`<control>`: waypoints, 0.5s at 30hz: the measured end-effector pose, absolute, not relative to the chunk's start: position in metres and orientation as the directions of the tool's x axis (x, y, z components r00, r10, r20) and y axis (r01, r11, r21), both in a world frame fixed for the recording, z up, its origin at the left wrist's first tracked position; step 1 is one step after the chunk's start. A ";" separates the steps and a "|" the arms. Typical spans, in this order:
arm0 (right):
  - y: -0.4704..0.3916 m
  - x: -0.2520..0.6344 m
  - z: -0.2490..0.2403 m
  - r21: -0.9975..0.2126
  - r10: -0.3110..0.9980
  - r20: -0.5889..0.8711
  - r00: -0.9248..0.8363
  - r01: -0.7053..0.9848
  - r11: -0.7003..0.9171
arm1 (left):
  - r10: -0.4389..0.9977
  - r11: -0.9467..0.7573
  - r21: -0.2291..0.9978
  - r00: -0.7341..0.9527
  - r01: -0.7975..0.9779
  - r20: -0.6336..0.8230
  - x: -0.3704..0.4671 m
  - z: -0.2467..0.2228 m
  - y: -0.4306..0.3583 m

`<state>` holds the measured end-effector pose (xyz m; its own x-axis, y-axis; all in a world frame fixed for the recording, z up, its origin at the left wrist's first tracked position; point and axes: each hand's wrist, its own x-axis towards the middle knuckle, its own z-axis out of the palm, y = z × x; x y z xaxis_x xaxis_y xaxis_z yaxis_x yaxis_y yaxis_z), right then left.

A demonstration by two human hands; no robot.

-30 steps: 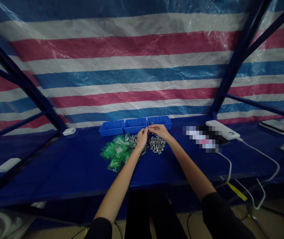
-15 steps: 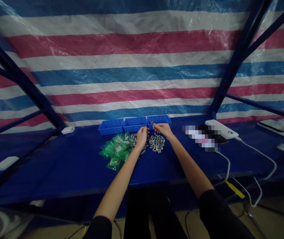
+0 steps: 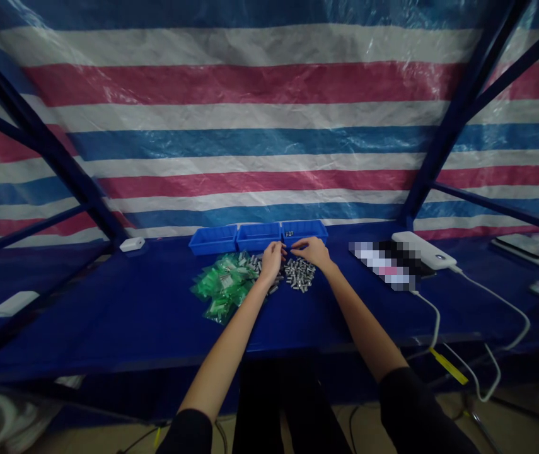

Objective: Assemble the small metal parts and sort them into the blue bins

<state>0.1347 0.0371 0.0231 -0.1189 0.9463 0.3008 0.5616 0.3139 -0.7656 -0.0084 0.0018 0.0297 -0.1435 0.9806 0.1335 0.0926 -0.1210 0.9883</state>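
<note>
My left hand [image 3: 272, 260] is closed, fingers curled, above the darker small metal parts in front of the middle blue bin [image 3: 258, 238]; what it pinches is too small to make out. My right hand [image 3: 314, 251] reaches in from the right, its thumb and fingers slightly apart, with nothing visible between them. Beneath it lies a pile of small silver metal cylinders [image 3: 300, 275]. A few shiny small parts [image 3: 289, 234] sit in the right blue bin [image 3: 314, 229]. Left of my left hand is a heap of green-tinted clear plastic bags [image 3: 224, 284].
The left blue bin [image 3: 213, 239] completes the row along the back. On the right of the blue table [image 3: 132, 309] lie a blurred-out phone [image 3: 385, 265], a white power bank [image 3: 423, 250] with cables, and a flat scale [image 3: 531, 248]. Blue frame posts [image 3: 432, 157] rise at both sides.
My right hand has drawn back slightly from the right bin toward the pile. The small shiny piece at its fingertips no longer shows there. My left hand has barely moved.
</note>
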 end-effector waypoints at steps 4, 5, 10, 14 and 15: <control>0.030 0.131 0.021 -0.589 0.976 0.192 -0.103 0.783 0.199 | 0.984 -0.103 0.990 -0.138 0.099 0.116 -0.008 0.031 0.001; 0.029 0.130 0.021 -0.578 0.979 0.177 -0.103 0.794 0.188 | 0.984 -0.101 0.990 -0.138 0.103 0.115 -0.007 0.031 0.001; 0.030 0.128 0.020 -0.620 0.978 0.172 -0.114 0.760 0.198 | 0.982 -0.112 0.984 -0.139 0.138 0.132 -0.007 0.029 0.003; 0.035 0.130 0.019 -0.689 0.964 0.251 -0.089 0.683 0.243 | 0.979 -0.116 0.980 -0.148 0.159 0.140 -0.008 0.026 0.005; 0.036 0.129 0.019 -0.716 0.958 0.276 -0.078 0.648 0.260 | 0.978 -0.119 0.979 -0.149 0.164 0.144 -0.008 0.025 0.006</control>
